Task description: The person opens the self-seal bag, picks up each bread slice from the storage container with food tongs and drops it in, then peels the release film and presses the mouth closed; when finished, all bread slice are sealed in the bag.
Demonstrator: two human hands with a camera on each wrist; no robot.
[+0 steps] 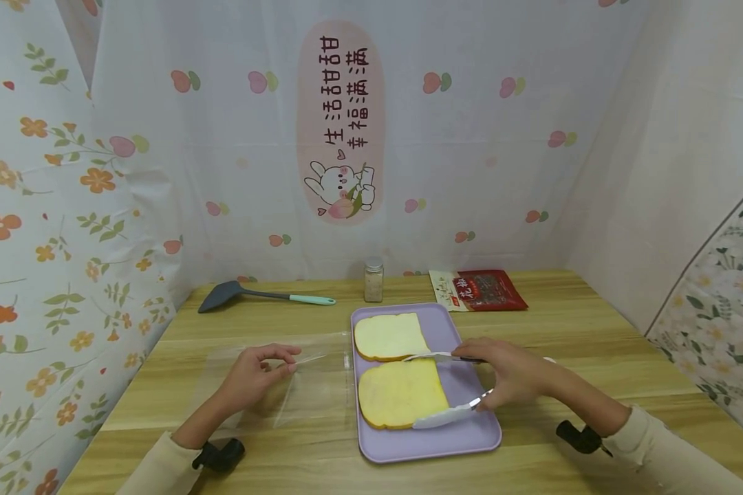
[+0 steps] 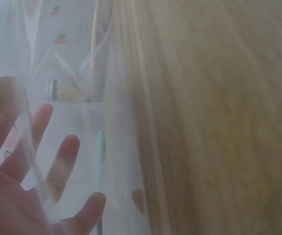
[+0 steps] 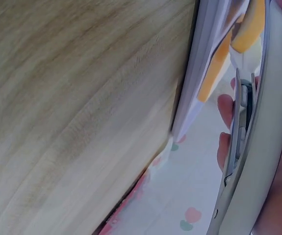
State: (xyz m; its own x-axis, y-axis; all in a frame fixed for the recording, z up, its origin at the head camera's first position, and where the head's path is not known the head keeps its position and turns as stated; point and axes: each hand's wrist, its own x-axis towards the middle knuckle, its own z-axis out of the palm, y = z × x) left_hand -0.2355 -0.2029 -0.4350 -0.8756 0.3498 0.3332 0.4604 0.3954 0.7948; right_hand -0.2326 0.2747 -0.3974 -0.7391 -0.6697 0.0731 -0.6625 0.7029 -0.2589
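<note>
On the lilac tray (image 1: 470,440) lie two bread slices, a far slice (image 1: 390,335) and a near slice (image 1: 399,395). My right hand (image 1: 514,375) grips a pair of tongs (image 1: 448,416), whose white tips are spread on either side of the near slice. In the right wrist view, the tongs' pale metal arm (image 3: 273,107) runs along the hand. Left of the tray, my left hand (image 1: 254,375) pinches the edge of a clear plastic bag (image 1: 316,399) between thumb and forefinger. Its other fingers are spread behind the film in the left wrist view.
Behind the tray stand a spice jar (image 1: 373,282) with a metal lid and a red and cream packet (image 1: 479,290) lying flat. A spatula (image 1: 266,295) with a mint handle lies at the back left. A patterned curtain (image 1: 223,137) closes off the table's back edge.
</note>
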